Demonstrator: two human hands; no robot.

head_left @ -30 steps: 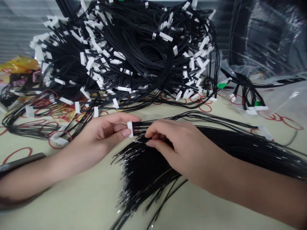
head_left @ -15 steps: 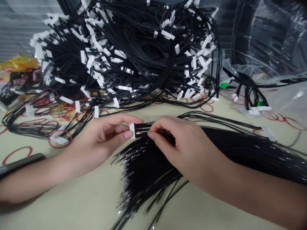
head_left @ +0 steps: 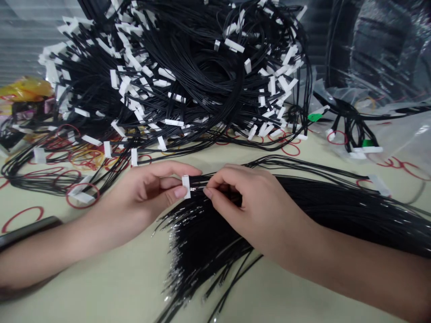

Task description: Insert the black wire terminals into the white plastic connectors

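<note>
While the left hand (head_left: 141, 190) pinches a small white plug (head_left: 186, 186) between its thumb and first finger, the right hand (head_left: 242, 202) pinches a few thin black wires (head_left: 198, 181) just beside that plug. Both hands are curled, with their fingers pressed close, and they almost touch. The thin wires run out of the plug toward the right hand. Under the plug, a big fan of loose black wires (head_left: 336, 211) lies on the pale counter (head_left: 111, 287), and the shiny wire tips (head_left: 175, 264) spread out below the plug. Behind the plug sits a tall heap of black cables with white plugs (head_left: 175, 76). Red rubber bands (head_left: 84, 157) lie to the left of the plug, at the foot of the heap. A clear plastic bag (head_left: 397, 134) and a green plug (head_left: 314, 117) are off to the right of the plug, and a yellow bag (head_left: 25, 89) is far to its left
</note>
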